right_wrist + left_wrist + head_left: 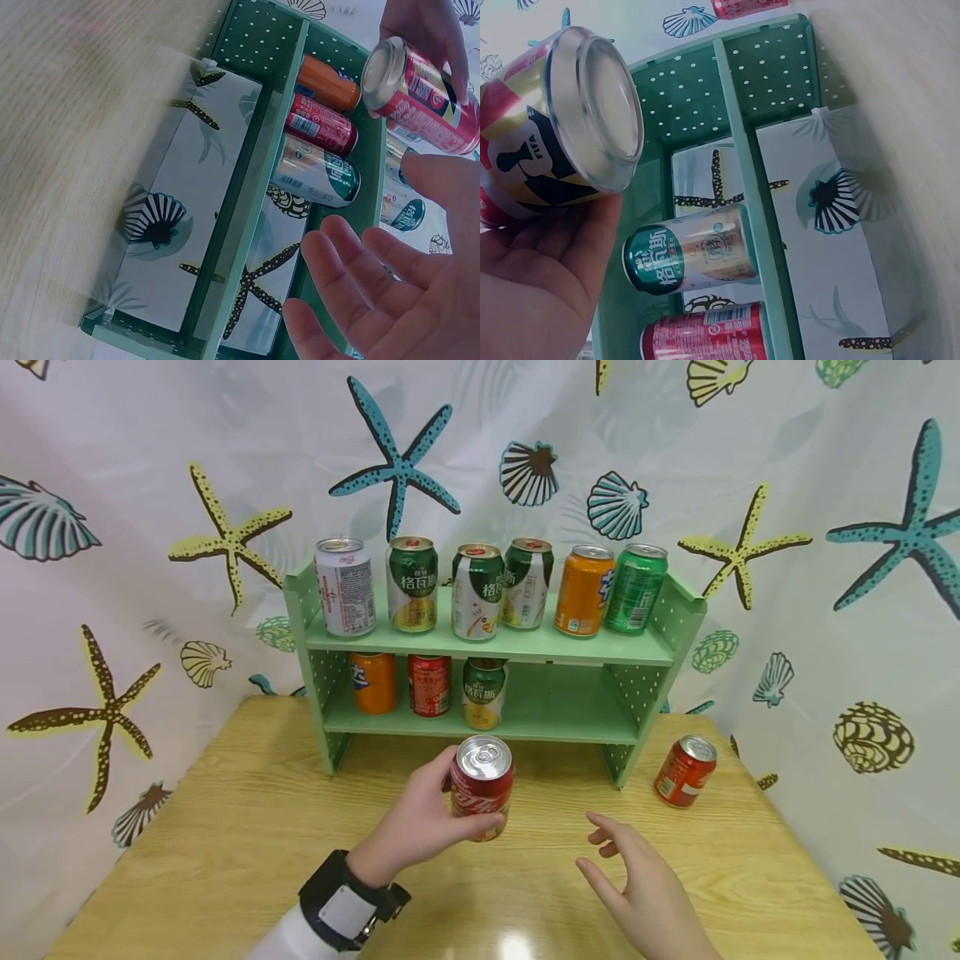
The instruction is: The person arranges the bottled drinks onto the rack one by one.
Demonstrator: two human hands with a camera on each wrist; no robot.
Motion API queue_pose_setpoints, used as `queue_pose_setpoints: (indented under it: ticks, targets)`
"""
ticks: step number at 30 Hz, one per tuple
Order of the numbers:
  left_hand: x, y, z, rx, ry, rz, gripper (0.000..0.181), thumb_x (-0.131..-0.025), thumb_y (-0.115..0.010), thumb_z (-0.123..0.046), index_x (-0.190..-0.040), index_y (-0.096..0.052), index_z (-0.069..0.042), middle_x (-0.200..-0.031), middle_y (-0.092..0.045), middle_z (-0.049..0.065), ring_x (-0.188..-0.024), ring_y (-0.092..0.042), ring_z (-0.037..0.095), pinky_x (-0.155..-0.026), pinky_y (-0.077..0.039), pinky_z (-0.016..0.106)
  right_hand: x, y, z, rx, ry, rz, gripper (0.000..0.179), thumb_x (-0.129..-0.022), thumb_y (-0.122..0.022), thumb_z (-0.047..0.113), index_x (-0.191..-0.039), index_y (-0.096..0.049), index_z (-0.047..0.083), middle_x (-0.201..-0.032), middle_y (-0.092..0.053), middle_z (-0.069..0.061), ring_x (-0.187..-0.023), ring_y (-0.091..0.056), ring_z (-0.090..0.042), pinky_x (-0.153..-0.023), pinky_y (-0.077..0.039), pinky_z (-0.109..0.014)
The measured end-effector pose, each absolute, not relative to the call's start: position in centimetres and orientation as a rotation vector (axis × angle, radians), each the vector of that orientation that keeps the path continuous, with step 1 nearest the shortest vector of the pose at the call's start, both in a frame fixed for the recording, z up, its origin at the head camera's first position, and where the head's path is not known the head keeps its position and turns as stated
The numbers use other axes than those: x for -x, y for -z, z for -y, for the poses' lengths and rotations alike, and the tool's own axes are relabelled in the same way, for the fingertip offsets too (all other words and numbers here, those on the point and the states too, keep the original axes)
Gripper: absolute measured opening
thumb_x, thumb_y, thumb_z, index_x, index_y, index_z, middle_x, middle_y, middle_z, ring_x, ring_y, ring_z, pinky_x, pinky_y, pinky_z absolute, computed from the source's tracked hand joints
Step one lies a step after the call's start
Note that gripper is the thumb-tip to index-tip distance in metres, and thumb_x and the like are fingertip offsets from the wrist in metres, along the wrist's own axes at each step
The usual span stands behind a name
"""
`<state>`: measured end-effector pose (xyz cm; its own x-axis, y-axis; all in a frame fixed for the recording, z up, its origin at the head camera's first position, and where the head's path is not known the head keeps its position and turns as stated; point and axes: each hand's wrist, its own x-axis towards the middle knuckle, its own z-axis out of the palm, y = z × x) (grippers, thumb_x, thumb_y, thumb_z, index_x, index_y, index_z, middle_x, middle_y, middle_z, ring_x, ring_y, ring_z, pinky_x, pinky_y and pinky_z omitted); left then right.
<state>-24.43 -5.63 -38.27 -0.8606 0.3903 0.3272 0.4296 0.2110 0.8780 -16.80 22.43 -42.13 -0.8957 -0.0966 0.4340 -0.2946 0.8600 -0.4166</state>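
Note:
My left hand (423, 818) grips a red soda can (483, 789) upright in front of the shelf, its silver lid facing up. Seen from the left wrist, the can (562, 124) shows its silver base and a FIFA label. My right hand (641, 885) is raised to the right of it with relaxed, spread fingers and nothing in them. The green two-tier shelf (465, 647) stands behind. On its lower tier are an orange can (373, 683), a red can (430, 685) and a green-and-gold can (483, 693).
The upper tier carries a white can (346, 587), several green-and-white cans (477, 592), an orange can (585, 590) and a green can (636, 589). Another red can (686, 770) stands on the wooden table (225, 827), right of the shelf. A patterned curtain (270, 443) hangs behind.

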Motion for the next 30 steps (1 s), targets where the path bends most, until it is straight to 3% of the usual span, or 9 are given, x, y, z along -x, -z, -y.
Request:
queue_pose_setpoints:
  ticks: [12,20,30]
  targets:
    - [27.4,37.2,3.3,0.781,1.757,2.409,0.07,-0.08,-0.091,-0.021,-0.139,-0.055,-0.014,-0.134,-0.067,0.001,-0.123,-0.065,0.019,-0.104,-0.054,0.039,16.7,42.3,-22.9,-0.29,-0.691,2.605,0.053,-0.088,-0.084,0.02,-0.137,-0.062,0.015,-0.108,-0.069,0.007,-0.095,-0.066,-0.01,-0.078,-0.057,-0.036]
    - [29.6,37.0,1.9,0.765,1.722,2.393,0.074,-0.082,-0.09,-0.024,-0.144,-0.052,-0.013,-0.137,-0.064,0.004,-0.127,-0.062,0.023,-0.105,-0.054,0.044,16.9,42.5,-23.2,-0.275,-0.698,2.622,0.053,-0.088,-0.084,0.02,-0.136,-0.062,0.013,-0.108,-0.069,0.007,-0.096,-0.065,-0.01,-0.08,-0.058,-0.036]
    - [31.7,36.8,0.3,0.717,1.695,2.432,0.071,-0.084,-0.087,-0.028,-0.143,-0.052,-0.012,-0.134,-0.066,0.007,-0.12,-0.065,0.024,-0.101,-0.055,0.045,16.9,42.5,-23.7,-0.209,-0.726,2.674,0.053,-0.089,-0.083,0.022,-0.137,-0.062,0.013,-0.108,-0.069,0.007,-0.095,-0.066,-0.011,-0.081,-0.058,-0.037]
